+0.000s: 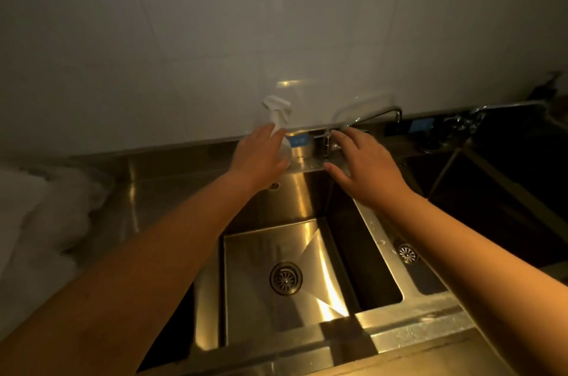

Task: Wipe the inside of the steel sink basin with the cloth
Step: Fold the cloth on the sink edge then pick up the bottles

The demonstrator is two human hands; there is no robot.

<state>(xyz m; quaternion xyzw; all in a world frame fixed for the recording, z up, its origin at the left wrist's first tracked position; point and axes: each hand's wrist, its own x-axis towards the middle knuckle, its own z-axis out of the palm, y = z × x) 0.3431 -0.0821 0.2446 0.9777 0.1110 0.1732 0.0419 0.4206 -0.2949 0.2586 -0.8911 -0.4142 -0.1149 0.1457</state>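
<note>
My left fingers (266, 131) wrap the spray bottle (278, 111), my right fingers (344, 138) are spread, holding nothing, by the tap (384, 114). The steel sink basin (261, 299) is below. I see no cloth; spray down inside

Steel sink basin (252, 299) below me
I see its shiny flat floor, a round drain strainer (285, 278) at centre.
</note>
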